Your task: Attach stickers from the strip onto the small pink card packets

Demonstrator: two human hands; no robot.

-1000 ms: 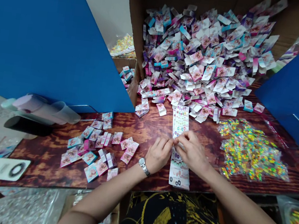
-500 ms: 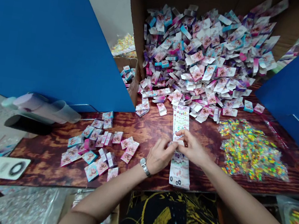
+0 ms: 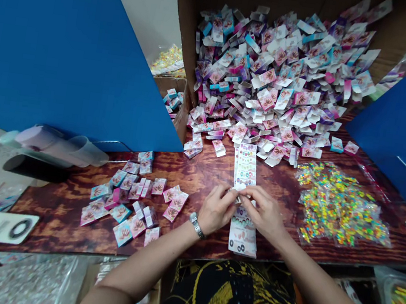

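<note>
My left hand (image 3: pixel 217 208) and my right hand (image 3: pixel 264 212) meet fingertip to fingertip over a stack of long printed sticker sheets (image 3: pixel 247 168) that lies on the wooden table (image 3: pixel 207 173). Both hands pinch something small between them; I cannot make out what it is. The lower end of the sheet stack (image 3: pixel 243 235) sticks out below my hands near the table's front edge. A wristwatch (image 3: pixel 195 225) sits on my left wrist.
A big cardboard box (image 3: pixel 190 29) on its side spills several small pink and blue packets (image 3: pixel 274 76) onto the table. More packets (image 3: pixel 132 197) lie at left, bags of bright beads (image 3: pixel 342 204) at right. Blue dividers (image 3: pixel 60 41) flank both sides. A white device (image 3: pixel 7 227) lies front left.
My right hand has slid back down from the upper sheet toward my left hand, and both now pinch together at the middle of the stack.
</note>
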